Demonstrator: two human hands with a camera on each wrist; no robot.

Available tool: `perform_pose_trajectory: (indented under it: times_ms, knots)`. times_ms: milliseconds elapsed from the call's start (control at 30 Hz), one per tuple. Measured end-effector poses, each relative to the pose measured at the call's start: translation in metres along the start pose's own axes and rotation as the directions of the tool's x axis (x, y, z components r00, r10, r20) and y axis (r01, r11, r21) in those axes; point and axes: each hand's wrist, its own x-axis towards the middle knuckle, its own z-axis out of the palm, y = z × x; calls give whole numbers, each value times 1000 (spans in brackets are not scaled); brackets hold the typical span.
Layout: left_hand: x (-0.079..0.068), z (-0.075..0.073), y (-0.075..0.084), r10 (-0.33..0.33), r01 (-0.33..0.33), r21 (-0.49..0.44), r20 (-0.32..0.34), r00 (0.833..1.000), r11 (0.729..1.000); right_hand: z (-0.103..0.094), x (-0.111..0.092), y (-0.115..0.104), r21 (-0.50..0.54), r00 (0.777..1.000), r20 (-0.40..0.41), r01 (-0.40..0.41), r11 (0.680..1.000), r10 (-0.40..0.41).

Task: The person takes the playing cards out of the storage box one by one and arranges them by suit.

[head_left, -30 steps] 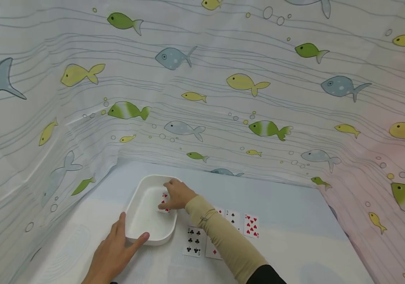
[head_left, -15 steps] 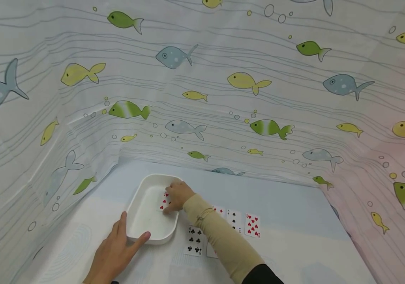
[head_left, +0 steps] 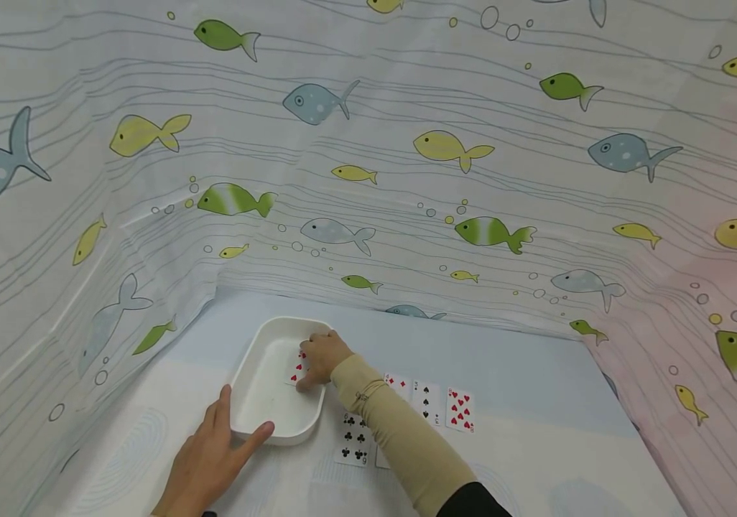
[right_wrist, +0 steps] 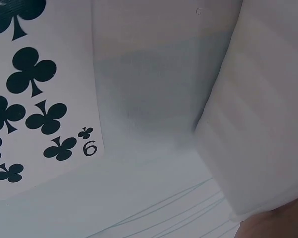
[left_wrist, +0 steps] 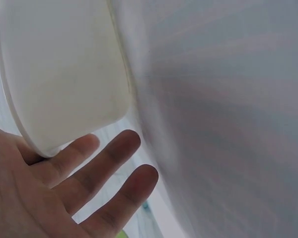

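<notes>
A white tray (head_left: 266, 402) stands left of centre in the head view. My left hand (head_left: 203, 452) rests at its near left corner, thumb over the near rim and fingers straight along the side. In the left wrist view those fingers (left_wrist: 97, 181) spread against the tray's wall (left_wrist: 64, 89). Reaching over the right rim, my right hand (head_left: 325, 357) has its thumb and fingers bent at a playing card (head_left: 297, 369) with red hearts, inside the tray. The hand covers the card's right part. Only a sliver of the right hand (right_wrist: 278, 223) appears in the right wrist view.
Face-up playing cards lie right of the tray: a six of clubs (head_left: 352, 439), a diamond card (head_left: 397, 383), a spade card (head_left: 427, 402) and a heart card (head_left: 460, 409). My right sleeve (head_left: 401, 438) partly hides some. A fish-printed sheet (head_left: 368, 201) surrounds the table.
Since one second ago my right hand has shifted slightly right and its thumb has drawn in to the card's right side, uncovering the card's left part. The left hand stays at the tray.
</notes>
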Motion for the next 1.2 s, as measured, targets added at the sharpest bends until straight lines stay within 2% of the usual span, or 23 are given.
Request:
perform_pose_trajectory:
  times_ms: [400,600,800,1067,1200]
  knots:
    - [2,1,1,9,-9,-11,-20,1000,1000,8,8,1,14,1000,1,-27,1000,27]
    - [2,1,0,-3,3,-9,0,1000,1000,4,3,1,36,1000,5,-21,999,21]
    - [2,1,-1,-9,9,-7,13,1000,1000,4,0,4,58,1000,-4,-3,998,3]
    - [2,1,-1,-2,2,-7,3,1000,1000,1,-6,8,80,996,-49,75,994,-71]
    - [2,1,-1,-2,2,-9,8,1000,1000,3,-5,10,97,994,-65,89,991,-83]
